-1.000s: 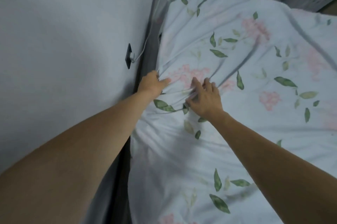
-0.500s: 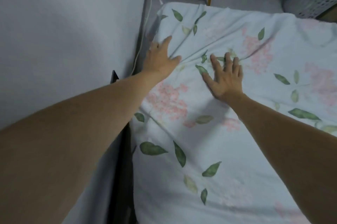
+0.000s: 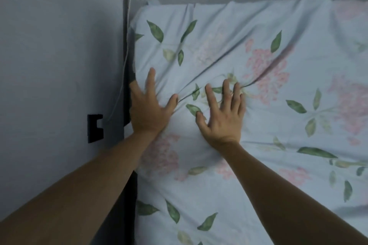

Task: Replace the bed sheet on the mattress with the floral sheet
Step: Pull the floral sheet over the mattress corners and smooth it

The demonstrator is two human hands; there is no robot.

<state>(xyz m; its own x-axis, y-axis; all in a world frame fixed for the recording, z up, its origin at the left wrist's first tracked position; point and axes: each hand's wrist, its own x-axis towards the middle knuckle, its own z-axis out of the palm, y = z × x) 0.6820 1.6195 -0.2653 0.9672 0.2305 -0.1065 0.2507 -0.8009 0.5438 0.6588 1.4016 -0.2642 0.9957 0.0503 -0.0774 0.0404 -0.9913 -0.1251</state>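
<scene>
From the head view, the pale blue cotton floral sheet (image 3: 249, 105), printed with pink blossoms and green leaves, lay spread over the mattress, reaching its far edge and the side by the grey painted wall (image 3: 59, 65); the mattress itself was covered and the old sheet could not be seen. The left hand (image 3: 148, 109) lay flat on the cloth at the wall-side edge, fingers straight and spread, grasping nothing; the right hand (image 3: 222, 113) lay just beside it, likewise flat and splayed, pressing the fabric without pinching it. Long creases ran from between the hands toward the far right — slack not yet worked out. A thin white cable (image 3: 127, 25) hung down the wall, and a black wall socket (image 3: 95, 128) sat near the left forearm.

The step in hand looked like smoothing near the far corner; it would go best with both palms sliding outward along the creases, pushing slack toward the edges rather than bunching it; the wall-side margin probably wanted tucking down the narrow gap, clear of the cable.
</scene>
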